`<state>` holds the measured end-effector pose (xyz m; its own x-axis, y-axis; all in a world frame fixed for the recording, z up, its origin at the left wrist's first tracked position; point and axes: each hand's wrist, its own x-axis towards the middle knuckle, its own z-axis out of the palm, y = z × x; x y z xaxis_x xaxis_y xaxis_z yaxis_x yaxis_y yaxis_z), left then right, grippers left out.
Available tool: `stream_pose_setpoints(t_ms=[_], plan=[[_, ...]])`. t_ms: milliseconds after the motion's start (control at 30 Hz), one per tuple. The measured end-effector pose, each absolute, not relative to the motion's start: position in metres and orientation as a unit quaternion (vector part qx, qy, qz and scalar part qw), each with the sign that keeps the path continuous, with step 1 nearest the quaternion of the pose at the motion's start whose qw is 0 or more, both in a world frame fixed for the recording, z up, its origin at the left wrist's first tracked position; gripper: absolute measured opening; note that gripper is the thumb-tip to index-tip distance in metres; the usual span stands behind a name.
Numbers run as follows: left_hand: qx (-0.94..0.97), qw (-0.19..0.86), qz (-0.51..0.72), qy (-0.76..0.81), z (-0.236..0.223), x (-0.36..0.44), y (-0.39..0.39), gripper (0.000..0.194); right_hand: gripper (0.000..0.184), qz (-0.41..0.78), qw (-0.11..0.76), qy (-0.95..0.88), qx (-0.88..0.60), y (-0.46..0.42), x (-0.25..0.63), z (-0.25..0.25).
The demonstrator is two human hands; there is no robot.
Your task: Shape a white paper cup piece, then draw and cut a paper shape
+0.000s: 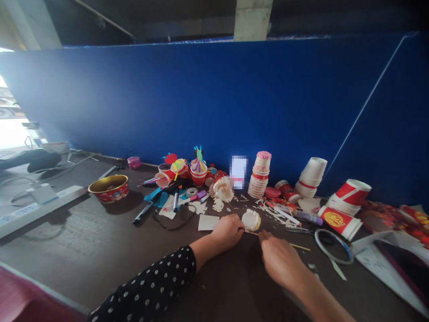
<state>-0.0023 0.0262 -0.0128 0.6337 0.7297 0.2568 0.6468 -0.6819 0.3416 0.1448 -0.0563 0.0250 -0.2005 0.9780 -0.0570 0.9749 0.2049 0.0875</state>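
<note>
Stick [300,247]: slender and pale, it lies low over the dark table [221,286], its long axis running left to right and slanting toward the wearer at the right end. From my remote view, the left hand [229,230] pinches its left end, while the right hand [279,257] pinches it farther along, the free end projecting beyond; the undersides of both grips are hidden from me. A white disc [250,219] sits just beyond the gap between the hands. Paper scraps and cups [258,179] line the far side, before a blue partition [167,103].
</note>
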Motion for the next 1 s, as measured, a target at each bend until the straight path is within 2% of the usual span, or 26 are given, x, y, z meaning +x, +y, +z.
stream_pose_setpoints(t_ms=[400,1000], plan=[[0.882,0.125,0.226,0.394,-0.0115,-0.002,0.0243,0.019,0.051,0.024,0.073,0.76,0.645,-0.0547,0.1424,0.0237],[0.9,0.1,0.2,0.375,-0.0158,-0.0016,0.0273,0.023,0.038,0.042,0.046,0.753,0.655,-0.0526,0.1451,0.0182]])
